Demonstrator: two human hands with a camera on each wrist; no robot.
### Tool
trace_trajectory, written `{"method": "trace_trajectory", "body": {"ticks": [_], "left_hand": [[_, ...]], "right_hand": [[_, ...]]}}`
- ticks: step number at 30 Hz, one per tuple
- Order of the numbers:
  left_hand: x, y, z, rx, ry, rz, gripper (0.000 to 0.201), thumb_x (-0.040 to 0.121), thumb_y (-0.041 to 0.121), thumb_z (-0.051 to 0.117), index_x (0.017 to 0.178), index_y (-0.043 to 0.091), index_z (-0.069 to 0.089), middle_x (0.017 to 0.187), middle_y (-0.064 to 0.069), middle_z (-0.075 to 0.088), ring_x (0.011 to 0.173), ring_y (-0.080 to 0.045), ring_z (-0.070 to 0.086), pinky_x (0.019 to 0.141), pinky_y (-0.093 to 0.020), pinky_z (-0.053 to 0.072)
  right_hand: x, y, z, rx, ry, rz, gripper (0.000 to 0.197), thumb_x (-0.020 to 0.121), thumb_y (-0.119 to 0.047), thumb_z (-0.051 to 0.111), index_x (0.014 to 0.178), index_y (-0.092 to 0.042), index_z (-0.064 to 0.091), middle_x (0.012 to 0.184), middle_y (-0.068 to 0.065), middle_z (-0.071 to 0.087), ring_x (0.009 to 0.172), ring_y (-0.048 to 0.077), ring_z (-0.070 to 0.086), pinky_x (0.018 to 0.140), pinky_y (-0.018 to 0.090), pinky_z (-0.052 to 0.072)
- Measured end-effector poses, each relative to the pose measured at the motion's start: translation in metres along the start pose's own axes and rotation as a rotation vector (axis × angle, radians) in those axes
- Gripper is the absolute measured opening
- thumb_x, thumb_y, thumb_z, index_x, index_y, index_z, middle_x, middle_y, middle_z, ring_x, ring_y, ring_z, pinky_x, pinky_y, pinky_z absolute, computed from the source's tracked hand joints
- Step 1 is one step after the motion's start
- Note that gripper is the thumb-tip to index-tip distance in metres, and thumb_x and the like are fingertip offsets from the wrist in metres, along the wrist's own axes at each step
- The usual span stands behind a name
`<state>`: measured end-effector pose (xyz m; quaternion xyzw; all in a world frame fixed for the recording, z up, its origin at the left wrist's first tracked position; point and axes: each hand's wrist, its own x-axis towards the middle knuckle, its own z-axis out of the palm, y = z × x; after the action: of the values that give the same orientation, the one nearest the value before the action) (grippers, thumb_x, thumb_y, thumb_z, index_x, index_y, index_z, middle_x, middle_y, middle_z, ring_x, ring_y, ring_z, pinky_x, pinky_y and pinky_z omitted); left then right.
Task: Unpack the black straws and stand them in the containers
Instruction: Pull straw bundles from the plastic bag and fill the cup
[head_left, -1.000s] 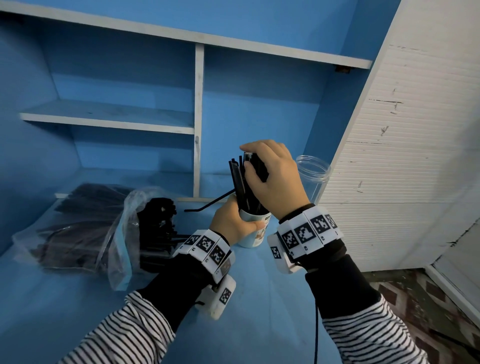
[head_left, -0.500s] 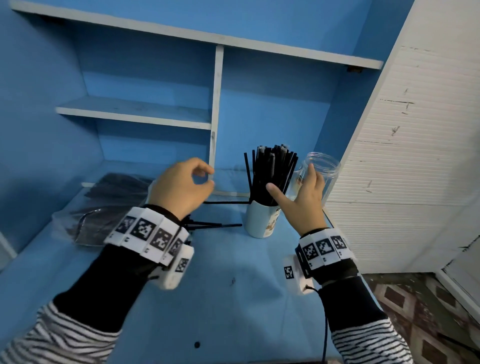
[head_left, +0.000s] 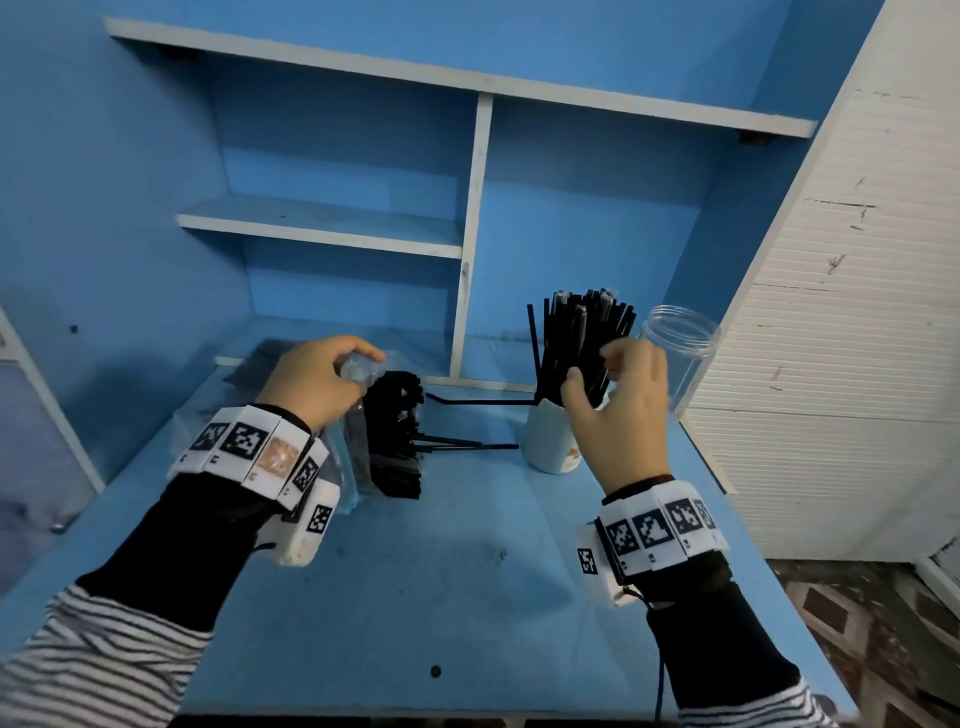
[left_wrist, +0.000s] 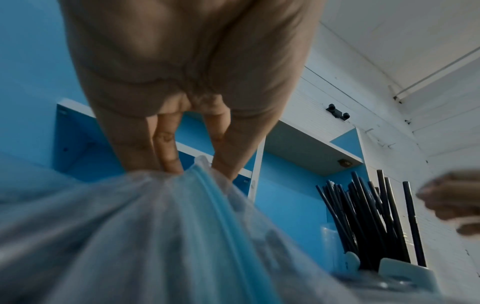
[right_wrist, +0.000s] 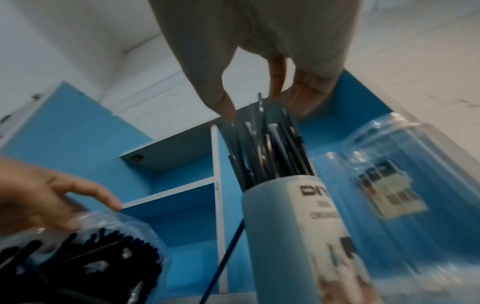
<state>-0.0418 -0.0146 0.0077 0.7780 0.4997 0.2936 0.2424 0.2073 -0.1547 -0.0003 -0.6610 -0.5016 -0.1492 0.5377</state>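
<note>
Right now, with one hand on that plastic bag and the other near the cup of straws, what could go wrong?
The bag lies open toward the cup, so a tug by the left hand could spill its straws onto the loose ones already on the table. The right hand hovers beside the packed cup and might tip it. The clear jar stands close behind.

I note both forearms in black sleeves (head_left: 187, 540) over black-and-white striped cuffs (head_left: 104, 670). Each wrist carries a white band of square black-and-white marker tiles (head_left: 249, 452). A thin black cable (head_left: 660, 670) hangs beneath the right wrist.
</note>
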Motion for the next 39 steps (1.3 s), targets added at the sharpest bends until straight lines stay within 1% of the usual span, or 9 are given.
{"method": "trace_trajectory", "body": {"ticks": [4, 11, 17, 21, 26, 29, 31, 35, 39], "left_hand": [[0.000, -0.002, 0.000, 0.015, 0.029, 0.004, 0.025, 0.084, 0.010, 0.068, 0.100, 0.029, 0.072, 0.112, 0.002, 0.067, 0.098, -0.013, 0.057, 0.083, -0.023, 0.039], [0.001, -0.007, -0.002, -0.069, 0.034, -0.017, 0.029, 0.080, 0.007, 0.071, 0.100, 0.028, 0.072, 0.107, 0.007, 0.069, 0.096, -0.011, 0.062, 0.086, -0.022, 0.042], [0.002, -0.008, 0.000, -0.078, 0.039, -0.016, 0.030, 0.081, 0.008, 0.071, 0.103, 0.028, 0.072, 0.111, 0.010, 0.067, 0.097, -0.008, 0.061, 0.084, -0.020, 0.041], [0.002, -0.010, -0.001, -0.089, 0.031, -0.010, 0.030, 0.081, 0.008, 0.071, 0.103, 0.028, 0.072, 0.112, 0.010, 0.067, 0.099, -0.007, 0.060, 0.086, -0.020, 0.040], [0.002, -0.011, -0.002, -0.084, 0.027, 0.002, 0.029, 0.081, 0.009, 0.071, 0.103, 0.028, 0.072, 0.112, 0.010, 0.067, 0.099, -0.007, 0.060, 0.086, -0.020, 0.040], [0.002, -0.011, -0.001, -0.081, 0.032, -0.004, 0.029, 0.081, 0.008, 0.071, 0.103, 0.028, 0.072, 0.111, 0.010, 0.067, 0.100, -0.008, 0.061, 0.087, -0.020, 0.040], [0.001, -0.010, 0.000, -0.084, 0.040, -0.009, 0.029, 0.081, 0.008, 0.071, 0.102, 0.027, 0.072, 0.111, 0.009, 0.068, 0.100, -0.009, 0.061, 0.087, -0.021, 0.041], [0.000, -0.006, 0.002, -0.048, 0.037, -0.011, 0.029, 0.082, 0.007, 0.068, 0.105, 0.025, 0.071, 0.112, 0.006, 0.068, 0.100, -0.012, 0.061, 0.085, -0.022, 0.041], [-0.006, 0.008, 0.010, 0.075, 0.081, 0.013, 0.034, 0.078, 0.006, 0.067, 0.108, 0.022, 0.067, 0.121, -0.011, 0.058, 0.112, -0.027, 0.055, 0.100, -0.034, 0.041]], "right_hand": [[0.004, -0.023, 0.032, 0.015, -0.330, -0.200, 0.010, 0.087, -0.006, 0.059, 0.096, -0.003, 0.060, 0.095, 0.003, 0.054, 0.083, 0.015, 0.052, 0.074, 0.018, 0.040], [0.030, -0.019, 0.101, -0.305, -0.847, -0.026, 0.029, 0.096, -0.017, 0.051, 0.123, -0.008, 0.059, 0.122, 0.010, 0.057, 0.105, 0.027, 0.059, 0.089, 0.031, 0.049], [0.045, -0.006, 0.132, -0.671, -1.121, 0.008, 0.035, 0.090, -0.020, 0.062, 0.124, -0.010, 0.059, 0.120, 0.010, 0.061, 0.103, 0.028, 0.063, 0.082, 0.033, 0.053], [0.040, 0.000, 0.138, -0.723, -1.108, 0.023, 0.024, 0.087, -0.009, 0.060, 0.111, -0.009, 0.065, 0.100, 0.010, 0.064, 0.086, 0.028, 0.063, 0.070, 0.029, 0.051], [0.040, -0.007, 0.140, -0.677, -1.039, 0.038, 0.018, 0.092, -0.009, 0.050, 0.103, -0.006, 0.064, 0.099, 0.011, 0.063, 0.077, 0.027, 0.058, 0.065, 0.029, 0.047], [0.045, -0.018, 0.135, -0.632, -0.972, 0.044, 0.024, 0.095, -0.015, 0.043, 0.107, -0.006, 0.062, 0.116, 0.016, 0.056, 0.099, 0.029, 0.055, 0.078, 0.033, 0.049], [0.048, -0.026, 0.128, -0.576, -0.880, 0.050, 0.026, 0.098, -0.019, 0.037, 0.093, -0.007, 0.060, 0.118, 0.019, 0.053, 0.107, 0.031, 0.051, 0.081, 0.032, 0.040], [0.049, -0.035, 0.099, -0.167, -0.712, 0.117, 0.042, 0.099, -0.017, 0.043, 0.058, -0.013, 0.040, 0.071, 0.008, 0.043, 0.080, 0.024, 0.041, 0.066, 0.025, 0.029], [0.048, -0.043, 0.048, 0.048, -0.505, 0.045, 0.017, 0.097, -0.018, 0.051, 0.087, -0.006, 0.059, 0.076, 0.008, 0.054, 0.072, 0.017, 0.048, 0.063, 0.022, 0.038]]}}
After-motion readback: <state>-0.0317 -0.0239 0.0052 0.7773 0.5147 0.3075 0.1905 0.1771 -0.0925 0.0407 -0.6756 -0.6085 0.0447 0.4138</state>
